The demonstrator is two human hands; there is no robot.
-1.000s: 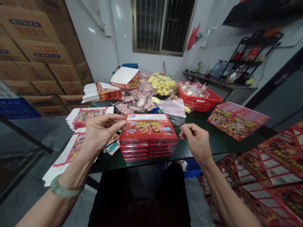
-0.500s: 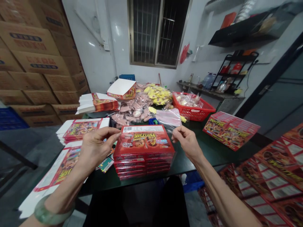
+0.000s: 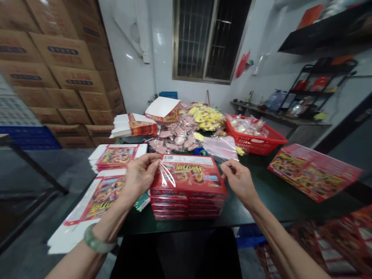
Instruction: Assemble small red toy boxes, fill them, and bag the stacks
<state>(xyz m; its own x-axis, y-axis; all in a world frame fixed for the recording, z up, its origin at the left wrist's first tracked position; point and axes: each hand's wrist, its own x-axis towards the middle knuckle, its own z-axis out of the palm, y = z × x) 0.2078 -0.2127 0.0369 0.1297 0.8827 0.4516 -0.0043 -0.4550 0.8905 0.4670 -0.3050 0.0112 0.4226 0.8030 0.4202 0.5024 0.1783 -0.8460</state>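
Before me on the dark green table stands a stack of red printed boxes [image 3: 188, 186], topped by a wide box with a barcode strip along its far edge. Glossy clear plastic film [image 3: 167, 174] wrinkles over the top at the left. My left hand [image 3: 142, 174], with a green bangle on its wrist, pinches this film at the far left corner. At the far right corner my right hand [image 3: 238, 178] has its thumb and fingertips closed together; what they hold, if anything, is too thin to make out. Small printed cards [image 3: 142, 202] lie partly hidden beside the stack.
Flat printed cartons [image 3: 101, 197] lie at the left. Pink and yellow wrapped pieces [image 3: 186, 130] heap up behind the stack, beside a red basket [image 3: 255, 141]. Another row of red boxes [image 3: 310, 166] stands at the right. Brown cartons [image 3: 72, 77] are piled against the wall.
The view has turned left, so the scene sits further right. Film now shows as bright, stretched wrinkles near my left fingers. Both hands stay at the stack's far corners.
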